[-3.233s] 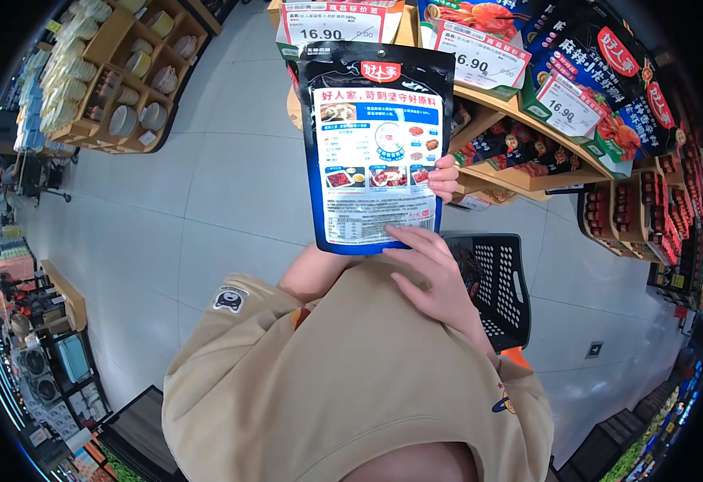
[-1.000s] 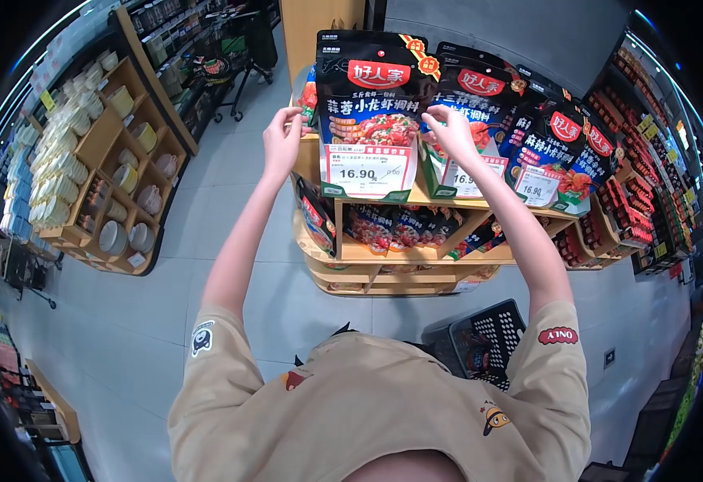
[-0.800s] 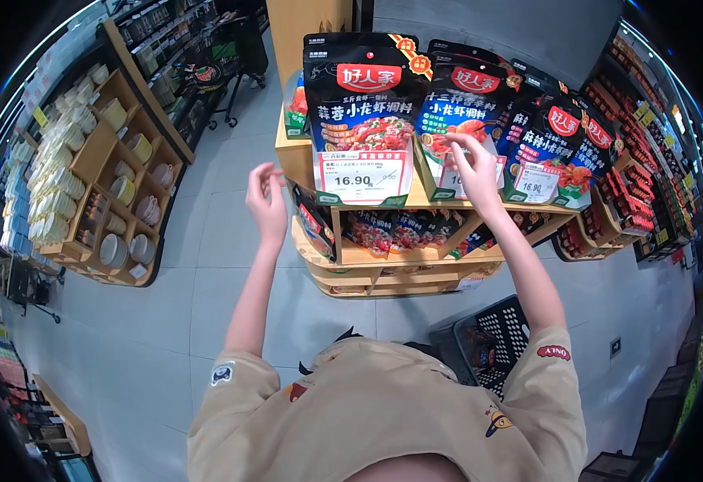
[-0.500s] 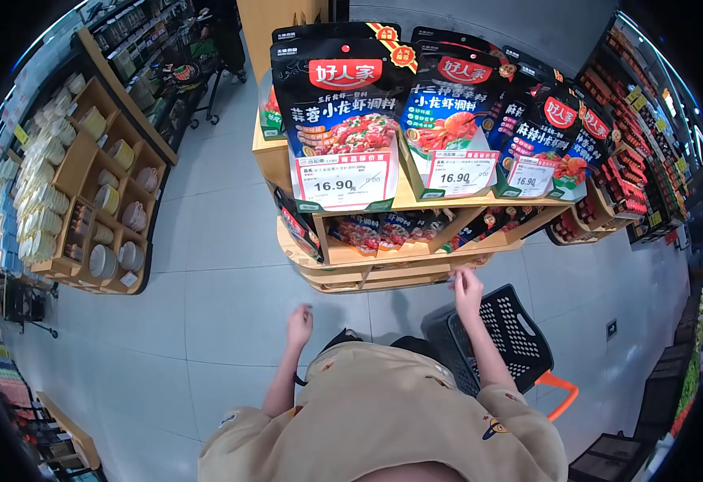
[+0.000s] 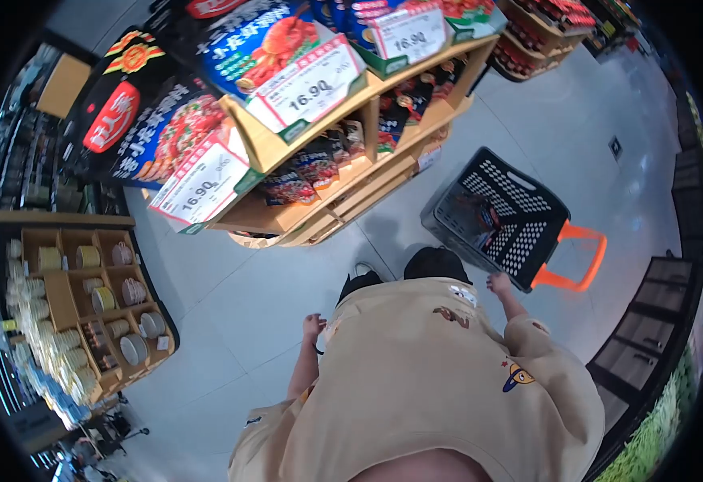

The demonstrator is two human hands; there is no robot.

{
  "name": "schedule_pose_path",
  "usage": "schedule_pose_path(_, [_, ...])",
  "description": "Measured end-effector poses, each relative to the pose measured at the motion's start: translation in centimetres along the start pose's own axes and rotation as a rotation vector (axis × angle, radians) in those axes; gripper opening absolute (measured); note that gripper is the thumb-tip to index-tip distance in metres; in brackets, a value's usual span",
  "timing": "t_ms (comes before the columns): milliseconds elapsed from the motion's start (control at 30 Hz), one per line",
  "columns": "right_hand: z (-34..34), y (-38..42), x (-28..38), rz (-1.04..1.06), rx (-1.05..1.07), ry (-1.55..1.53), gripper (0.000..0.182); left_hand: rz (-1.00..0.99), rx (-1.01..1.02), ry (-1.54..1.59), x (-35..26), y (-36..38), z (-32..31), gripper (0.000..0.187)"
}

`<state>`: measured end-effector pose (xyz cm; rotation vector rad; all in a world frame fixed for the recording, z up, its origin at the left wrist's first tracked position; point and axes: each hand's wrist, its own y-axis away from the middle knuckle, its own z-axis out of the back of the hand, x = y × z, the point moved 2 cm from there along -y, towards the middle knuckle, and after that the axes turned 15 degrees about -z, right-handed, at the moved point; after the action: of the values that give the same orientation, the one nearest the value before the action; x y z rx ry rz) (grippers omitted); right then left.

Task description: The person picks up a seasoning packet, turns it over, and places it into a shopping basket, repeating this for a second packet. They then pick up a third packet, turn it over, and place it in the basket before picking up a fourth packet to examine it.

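Observation:
My left hand (image 5: pixel 314 325) hangs at my side with its fingers curled; whether it holds anything is too small to tell. My right hand (image 5: pixel 498 283) is beside the near edge of a black shopping basket (image 5: pixel 520 197) with an orange handle (image 5: pixel 600 257); its fingers are small and unclear. Some packets lie in the basket. Ahead stands a wooden display shelf (image 5: pixel 327 124). On its top are large seasoning pouches (image 5: pixel 175 128) with price cards (image 5: pixel 199 189) reading 16.90. Smaller packets (image 5: pixel 315 169) sit on the shelf below.
A wooden rack (image 5: pixel 70 277) with bowls and cups stands at the left. Red goods fill shelves (image 5: pixel 528 40) at the upper right. Dark cabinets (image 5: pixel 637 325) and green produce (image 5: pixel 665 418) line the right side. Grey floor tiles (image 5: pixel 223 321) lie between the displays.
The view has turned, so the pouch display now sits tilted at the upper left. My right hand has lowered from near the shelf to beside the basket. My left hand stays low.

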<state>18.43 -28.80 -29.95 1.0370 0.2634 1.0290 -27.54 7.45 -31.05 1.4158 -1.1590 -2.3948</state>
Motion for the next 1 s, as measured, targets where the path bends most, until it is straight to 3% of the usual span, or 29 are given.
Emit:
schedule_pose_path(33, [-0.3, 0.1, 1.0, 0.094, -0.061, -0.001, 0.019, 0.062, 0.024, 0.083, 0.0, -2.3, -0.4, 0.028])
schedule_pose_path(100, [-1.1, 0.1, 3.3, 0.244, -0.05, -0.048, 0.02, 0.086, 0.112, -0.039, -3.4, -5.2, -1.6, 0.028])
schedule_pose_path(200, [-1.2, 0.4, 6.8, 0.346, 0.055, -0.04, 0.016, -0.216, 0.138, -0.234, -9.7, -9.4, -5.3, 0.026])
schedule_pose_path(300, [-0.4, 0.8, 8.5, 0.354, 0.085, -0.027, 0.017, -0.391, 0.197, -0.175, -17.8, -8.6, -11.9, 0.024])
schedule_pose_path(400, [0.8, -0.2, 8.0, 0.301, 0.085, -0.068, 0.017, -0.427, 0.337, -0.219, -20.8, -8.2, -18.9, 0.022])
schedule_pose_path(567, [2.3, -5.0, 4.4, 0.205, 0.075, -0.148, 0.017, -0.428, 0.523, -0.504, -20.4, -6.8, -29.5, 0.023])
schedule_pose_path(633, [3.2, -6.5, 4.2, 0.138, 0.099, -0.225, 0.017, -0.591, 0.536, -0.822, -19.9, -6.7, -33.1, 0.038])
schedule_pose_path(667, [3.2, -7.2, 4.0, 0.103, 0.109, -0.22, 0.017, -0.56, 0.556, -0.833, -19.2, -6.5, -34.8, 0.038])
schedule_pose_path(733, [3.2, -9.8, 3.4, 0.065, 0.111, -0.269, 0.017, -0.562, 0.378, -0.745, -19.3, -6.6, -38.2, 0.055])
schedule_pose_path(800, [3.3, -12.4, 2.7, 0.1, 0.013, -0.133, 0.016, -0.58, 0.322, -0.785, -19.3, -8.0, -41.3, 0.064])
schedule_pose_path(867, [3.3, -15.3, 2.3, 0.026, 0.002, -0.041, 0.018, -0.773, 0.231, -0.813, -18.4, -10.0, -44.0, 0.063])
schedule_pose_path(1000, [1.7, -22.0, 0.5, -0.073, 0.004, 0.035, 0.019, -0.745, 0.226, -0.835, -18.6, -14.2, -48.7, 0.063])
